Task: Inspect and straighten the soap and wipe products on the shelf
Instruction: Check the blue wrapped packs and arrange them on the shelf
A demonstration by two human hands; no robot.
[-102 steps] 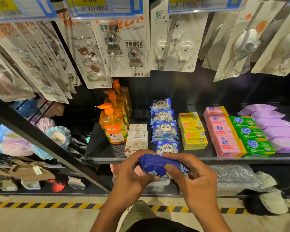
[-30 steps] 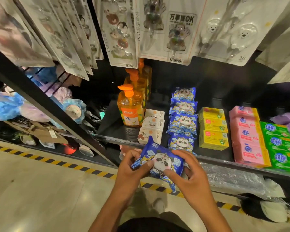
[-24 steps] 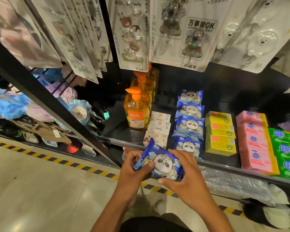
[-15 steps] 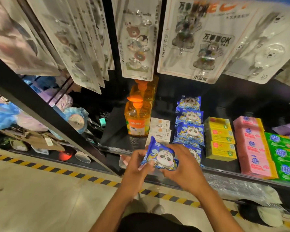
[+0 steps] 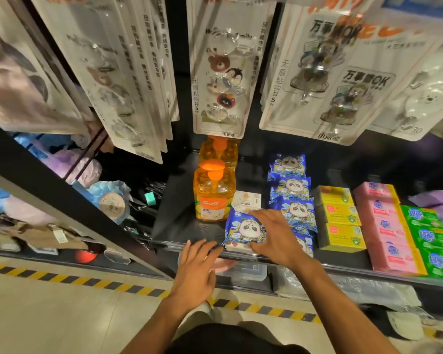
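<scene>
My right hand [image 5: 276, 236] holds a blue panda wipe pack [image 5: 243, 227] by its right side, index finger along the top edge and thumb at the bottom. The pack lies face up on the white soap boxes [image 5: 247, 200] at the shelf front, just left of the row of matching panda packs [image 5: 290, 186]. My left hand [image 5: 197, 272] hovers open with spread fingers at the shelf's front edge [image 5: 164, 245], just left of the pack and holding nothing. An orange pump soap bottle [image 5: 213, 198] stands right beside the pack on its left.
Yellow soap boxes [image 5: 339, 221], pink ones [image 5: 386, 233] and green ones [image 5: 430, 236] sit in rows to the right, with purple packs [image 5: 440, 203] beyond. Hook cards [image 5: 223, 72] hang low over the shelf. A clear plastic box [image 5: 243, 273] sits below the shelf edge.
The pack went from both hands in front of the shelf onto the white soap boxes. My left hand has let go and opened; my right hand stays on the pack.
</scene>
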